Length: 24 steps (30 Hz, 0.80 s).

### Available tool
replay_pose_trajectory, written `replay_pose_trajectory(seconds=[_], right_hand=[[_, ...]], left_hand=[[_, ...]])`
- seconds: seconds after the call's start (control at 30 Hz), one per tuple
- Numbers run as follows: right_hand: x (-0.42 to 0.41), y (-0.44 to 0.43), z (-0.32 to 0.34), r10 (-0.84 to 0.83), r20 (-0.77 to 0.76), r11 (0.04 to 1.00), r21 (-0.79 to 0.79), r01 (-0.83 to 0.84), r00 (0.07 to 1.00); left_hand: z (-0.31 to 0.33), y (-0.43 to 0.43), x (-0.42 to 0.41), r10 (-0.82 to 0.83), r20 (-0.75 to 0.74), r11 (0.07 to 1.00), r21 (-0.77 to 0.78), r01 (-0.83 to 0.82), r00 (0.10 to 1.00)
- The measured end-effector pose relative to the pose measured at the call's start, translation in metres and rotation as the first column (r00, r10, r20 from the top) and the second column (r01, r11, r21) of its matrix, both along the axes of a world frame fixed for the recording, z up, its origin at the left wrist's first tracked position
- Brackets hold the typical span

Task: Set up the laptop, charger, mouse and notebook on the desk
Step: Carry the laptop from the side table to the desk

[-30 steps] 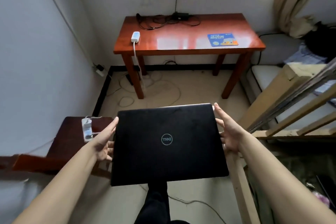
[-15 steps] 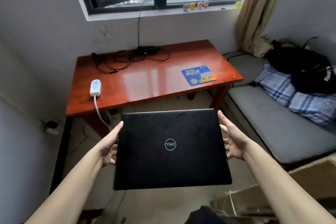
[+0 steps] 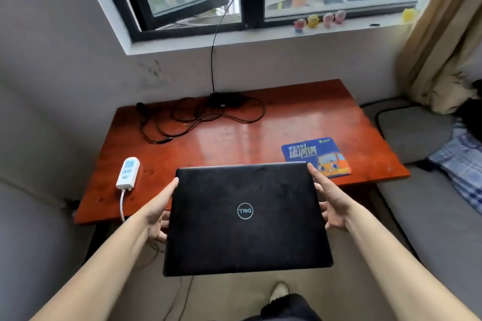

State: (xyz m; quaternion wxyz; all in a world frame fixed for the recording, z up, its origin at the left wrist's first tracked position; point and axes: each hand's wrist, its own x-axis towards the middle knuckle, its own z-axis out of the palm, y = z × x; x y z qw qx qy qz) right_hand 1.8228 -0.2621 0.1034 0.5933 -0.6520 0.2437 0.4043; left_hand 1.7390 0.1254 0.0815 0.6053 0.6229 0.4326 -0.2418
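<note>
I hold a closed black laptop (image 3: 247, 216), lid up with a round logo, level in front of me. Its far edge hangs over the front edge of the red-brown wooden desk (image 3: 234, 138). My left hand (image 3: 159, 208) grips the laptop's left side, thumb along the edge and fingers underneath. My right hand (image 3: 331, 203) grips the right side the same way. A black charger brick (image 3: 225, 99) lies at the back of the desk, its cables (image 3: 182, 122) looped to the left. A blue mouse pad (image 3: 315, 154) lies at the desk's front right.
A white power strip (image 3: 127, 172) lies on the desk's front left, its cord dropping over the edge. A grey couch (image 3: 430, 216) with a plaid cloth (image 3: 461, 161) stands right of the desk. Small figurines (image 3: 318, 21) line the windowsill; a curtain (image 3: 443, 34) hangs at the right.
I have walked up to the desk with the laptop in both hands. The desk has grown much nearer, and the laptop's far edge now overlaps its front edge.
</note>
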Motion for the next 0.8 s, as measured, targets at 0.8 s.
replay_pose_trajectory(seconds=[0.8], right_hand=[[0.298, 0.156, -0.102, 0.02, -0.321, 0.996, -0.074, -0.046, 0.947]], left_hand=[[-0.091, 0.129, 0.282, 0.094, -0.322, 0.989, -0.081, -0.126, 0.942]])
